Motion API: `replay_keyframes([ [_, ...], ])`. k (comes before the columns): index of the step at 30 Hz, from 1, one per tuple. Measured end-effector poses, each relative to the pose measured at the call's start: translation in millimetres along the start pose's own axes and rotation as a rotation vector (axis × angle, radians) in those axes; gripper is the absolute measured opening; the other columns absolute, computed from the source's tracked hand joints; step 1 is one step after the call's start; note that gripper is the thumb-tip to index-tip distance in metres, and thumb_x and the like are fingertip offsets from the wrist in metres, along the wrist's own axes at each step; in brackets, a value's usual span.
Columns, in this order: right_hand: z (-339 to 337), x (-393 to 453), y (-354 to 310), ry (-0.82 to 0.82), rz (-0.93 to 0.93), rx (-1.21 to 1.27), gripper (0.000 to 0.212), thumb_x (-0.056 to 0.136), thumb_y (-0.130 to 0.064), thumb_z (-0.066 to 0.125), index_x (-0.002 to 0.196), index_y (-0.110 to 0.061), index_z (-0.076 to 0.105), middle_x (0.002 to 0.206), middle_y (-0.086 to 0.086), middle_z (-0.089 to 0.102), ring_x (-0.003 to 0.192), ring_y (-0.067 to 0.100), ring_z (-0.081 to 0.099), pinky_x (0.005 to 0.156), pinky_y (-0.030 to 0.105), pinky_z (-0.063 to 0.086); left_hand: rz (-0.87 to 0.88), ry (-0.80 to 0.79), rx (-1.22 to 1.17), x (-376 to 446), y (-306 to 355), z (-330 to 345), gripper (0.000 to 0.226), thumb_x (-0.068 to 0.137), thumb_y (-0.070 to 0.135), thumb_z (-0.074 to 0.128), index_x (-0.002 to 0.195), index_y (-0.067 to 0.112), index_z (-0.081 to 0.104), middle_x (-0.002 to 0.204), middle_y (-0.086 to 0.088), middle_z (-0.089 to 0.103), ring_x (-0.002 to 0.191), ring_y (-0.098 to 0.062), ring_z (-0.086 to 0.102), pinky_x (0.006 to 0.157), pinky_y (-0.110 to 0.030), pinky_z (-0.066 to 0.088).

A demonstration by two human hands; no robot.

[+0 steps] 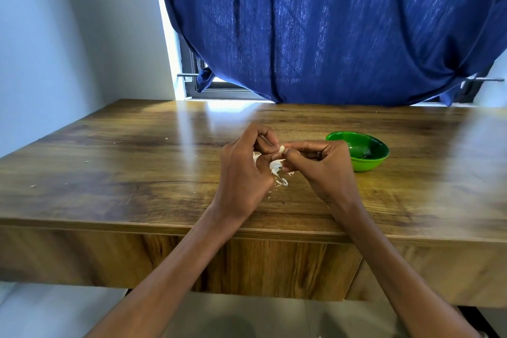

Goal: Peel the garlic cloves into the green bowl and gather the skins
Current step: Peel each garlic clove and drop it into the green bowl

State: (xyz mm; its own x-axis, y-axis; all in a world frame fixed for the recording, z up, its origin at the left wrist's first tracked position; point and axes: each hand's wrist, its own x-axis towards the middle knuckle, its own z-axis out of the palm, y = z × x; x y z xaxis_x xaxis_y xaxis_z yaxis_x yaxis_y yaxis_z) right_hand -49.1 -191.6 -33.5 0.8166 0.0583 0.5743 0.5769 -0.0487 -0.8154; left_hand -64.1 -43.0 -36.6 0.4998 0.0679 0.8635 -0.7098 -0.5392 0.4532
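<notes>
Garlic clove [281, 149] sits between the two hands, above the middle of the desk [137, 173], and it is held up in the air, not resting on the wood. The left hand [244, 170] has its fingers curled, and the right hand [321, 164] pinches the clove from the right side with thumb and first fingers closed on it; whether the left fingers also clamp the clove or only a piece of skin is hard to tell, because they cover it. Only a small pale tip of the clove shows, so its long axis cannot be read with certainty. The bowl [359, 149] stands to the right of the hands, near the right hand and apart from it, so the right hand seems the natural one to drop the clove there. The bowl looks dark inside, and any cloves in it cannot be made out. White, thin, ragged skins [278, 173] hang and lie just below the hands, near the desk's front edge. A few small crumbs [33, 186] lie far to the left. Judging from this, peeling is under way and gathering the skins is not yet done.
</notes>
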Motion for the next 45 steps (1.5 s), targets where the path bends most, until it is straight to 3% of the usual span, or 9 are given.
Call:
replay_keyframes([
  [4,0.1,-0.9,-1.7,-0.016,-0.010,0.024,0.017,0.090,0.005,0.065,0.091,-0.003,0.080,0.082,0.007,0.079,0.072,0.029,0.075,0.071,0.037,0.063,0.005,0.006,-0.004,0.4,0.3,0.0,0.037,0.071,-0.023,0.067,0.092,0.006,0.062,0.081,-0.001,0.069,0.079,-0.013,0.070,0.071,-0.034,0.058],
  [11,-0.8,0.6,-1.2,0.014,0.003,-0.003,0.019,0.085,0.003,0.071,0.082,-0.014,0.080,0.073,0.010,0.077,0.063,0.026,0.072,0.066,0.037,0.061,0.010,0.001,-0.008,0.7,0.6,0.6,0.038,0.069,-0.025,0.068,0.088,0.008,0.061,0.077,-0.001,0.066,0.076,-0.013,0.068,0.068,-0.030,0.056],
  [18,-2.2,-1.0,-2.2,0.021,0.023,-0.025,0.013,0.084,-0.002,0.075,0.087,-0.013,0.081,0.073,0.009,0.077,0.067,0.036,0.073,0.068,0.049,0.061,0.027,0.005,0.017,1.3,0.0,2.0,0.036,0.065,-0.026,0.064,0.083,0.005,0.059,0.074,-0.001,0.063,0.073,-0.015,0.066,0.066,-0.021,0.053],
  [24,-2.1,-1.2,-1.7,0.028,0.024,-0.037,0.016,0.082,-0.002,0.076,0.085,-0.017,0.081,0.072,0.009,0.077,0.067,0.035,0.074,0.069,0.054,0.062,0.034,0.000,0.031,1.1,1.1,2.2,0.035,0.066,-0.025,0.066,0.081,0.005,0.059,0.072,-0.001,0.061,0.070,-0.014,0.062,0.066,-0.012,0.048],
  [28,-2.3,-1.1,-0.7,0.031,0.010,-0.071,0.015,0.082,-0.003,0.076,0.086,-0.017,0.081,0.072,0.005,0.077,0.062,0.025,0.074,0.065,0.049,0.063,0.032,-0.021,0.002,-0.2,1.3,1.8,0.033,0.067,-0.023,0.064,0.082,0.005,0.058,0.072,-0.002,0.061,0.070,-0.016,0.062,0.065,-0.028,0.055],
  [30,-2.8,-1.0,0.1,0.038,0.008,-0.084,0.014,0.082,-0.003,0.076,0.086,-0.016,0.081,0.071,0.004,0.077,0.061,0.022,0.074,0.063,0.046,0.063,0.028,-0.029,-0.004,-0.9,2.3,1.9,0.034,0.067,-0.024,0.063,0.083,0.005,0.058,0.073,-0.003,0.061,0.070,-0.016,0.063,0.065,-0.029,0.055],
  [36,-0.8,-1.0,-0.7,0.052,0.033,-0.040,0.016,0.085,-0.004,0.073,0.085,-0.019,0.080,0.073,0.006,0.077,0.066,0.027,0.075,0.070,0.046,0.064,-0.028,-0.015,-0.051,-1.0,-1.0,2.3,0.038,0.072,-0.022,0.067,0.088,0.011,0.057,0.077,0.005,0.062,0.076,-0.015,0.068,0.069,-0.038,0.057],
  [40,1.0,0.7,-0.1,0.022,0.042,0.009,0.013,0.090,-0.004,0.071,0.091,-0.013,0.081,0.080,0.008,0.078,0.073,0.035,0.074,0.073,0.046,0.062,-0.105,-0.005,-0.191,-1.0,-1.4,1.0,0.027,0.081,-0.014,0.072,0.094,0.007,0.060,0.081,0.005,0.065,0.081,-0.015,0.070,0.077,-0.036,0.060],
  [45,4.2,1.7,1.1,0.012,0.039,0.068,0.018,0.094,-0.001,0.067,0.094,-0.015,0.079,0.084,0.002,0.079,0.073,0.018,0.075,0.070,0.027,0.060,-0.206,0.019,-0.293,1.0,-2.1,-0.7,0.025,0.085,-0.006,0.074,0.100,0.010,0.062,0.089,-0.004,0.070,0.087,-0.020,0.072,0.079,-0.029,0.059],
])
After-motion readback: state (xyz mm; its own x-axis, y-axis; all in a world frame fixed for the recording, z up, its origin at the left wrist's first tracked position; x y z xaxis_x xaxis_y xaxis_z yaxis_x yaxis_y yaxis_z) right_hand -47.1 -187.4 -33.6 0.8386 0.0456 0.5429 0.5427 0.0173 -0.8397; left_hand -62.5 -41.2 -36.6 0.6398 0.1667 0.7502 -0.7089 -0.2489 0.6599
